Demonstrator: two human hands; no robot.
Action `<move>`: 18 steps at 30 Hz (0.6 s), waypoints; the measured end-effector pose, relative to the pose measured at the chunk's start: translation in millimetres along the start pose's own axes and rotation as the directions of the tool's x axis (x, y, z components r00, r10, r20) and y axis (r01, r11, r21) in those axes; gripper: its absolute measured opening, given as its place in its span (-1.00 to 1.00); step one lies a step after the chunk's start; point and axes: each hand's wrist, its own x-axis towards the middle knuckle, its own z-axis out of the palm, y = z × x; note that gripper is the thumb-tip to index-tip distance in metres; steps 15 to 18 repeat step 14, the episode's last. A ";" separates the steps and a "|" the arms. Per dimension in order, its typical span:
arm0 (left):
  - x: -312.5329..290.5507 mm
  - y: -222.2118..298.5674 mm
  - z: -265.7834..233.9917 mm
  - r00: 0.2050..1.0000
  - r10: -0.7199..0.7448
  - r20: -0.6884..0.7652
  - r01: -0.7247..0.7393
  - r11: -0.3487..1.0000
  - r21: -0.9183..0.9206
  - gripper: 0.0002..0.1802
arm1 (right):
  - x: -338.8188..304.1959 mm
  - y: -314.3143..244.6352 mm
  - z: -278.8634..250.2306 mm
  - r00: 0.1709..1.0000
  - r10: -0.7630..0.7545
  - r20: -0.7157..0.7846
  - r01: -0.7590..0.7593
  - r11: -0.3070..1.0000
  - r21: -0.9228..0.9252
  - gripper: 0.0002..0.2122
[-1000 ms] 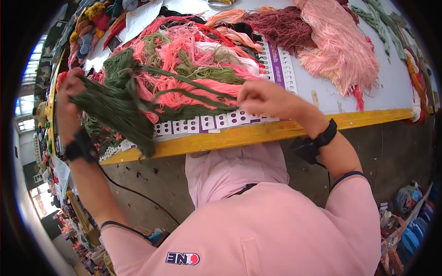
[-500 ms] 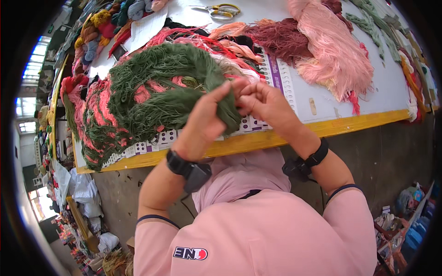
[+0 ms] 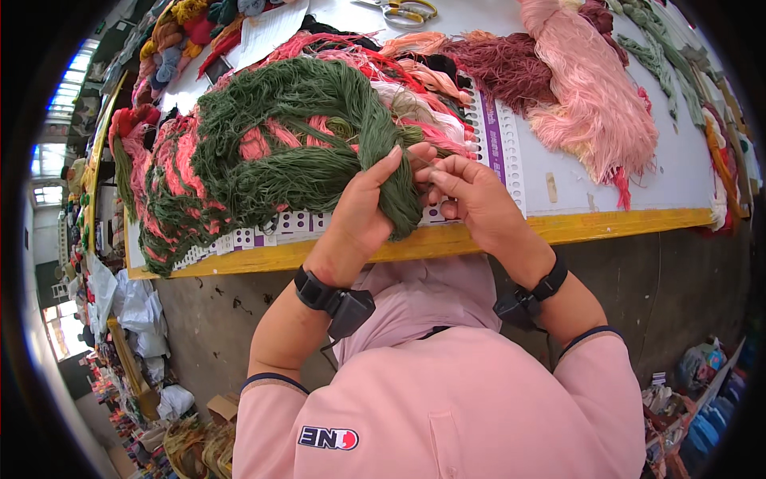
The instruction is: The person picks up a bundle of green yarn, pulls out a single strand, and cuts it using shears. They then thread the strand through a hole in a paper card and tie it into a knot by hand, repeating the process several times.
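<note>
A large skein of dark green thread (image 3: 303,184) lies in a loose loop over coral-pink thread (image 3: 177,164) at the table's near edge. My left hand (image 3: 369,195) is wrapped round the skein's right end, its thumb on top. Just to the right, my right hand (image 3: 475,188) has thumb and fingers pinched together close to the left fingertips. A thin strand seems to run between the hands, too fine to make out well. Beneath the threads are white cards with punched holes and purple print (image 3: 496,144).
A light pink skein (image 3: 586,100) and a maroon one (image 3: 511,68) lie at the right. Yellow-handled scissors (image 3: 408,13) rest at the back beside a paper sheet (image 3: 271,32). A yellow edge (image 3: 558,229) borders the table. Sage-green thread (image 3: 654,56) lies far right.
My right hand has turned slightly, its fingers still pinched. The left hand keeps its hold on the green skein. The whole view has shifted a little.
</note>
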 end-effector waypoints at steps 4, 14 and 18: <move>-2.2 0.3 0.5 1.000 -0.012 0.013 0.012 1.000 -0.023 -0.50 | -2.5 -2.4 10.3 1.000 -0.018 0.003 0.018 0.997 0.073 -0.92; -12.6 9.5 3.8 0.990 0.094 -0.104 -0.065 0.966 0.252 -0.50 | -2.9 -0.3 9.9 0.996 -0.085 0.011 0.086 0.995 -0.050 -0.93; -12.6 9.5 3.8 0.990 0.094 -0.104 -0.065 0.966 0.252 -0.50 | -2.9 -0.3 9.9 0.996 -0.085 0.011 0.086 0.995 -0.050 -0.93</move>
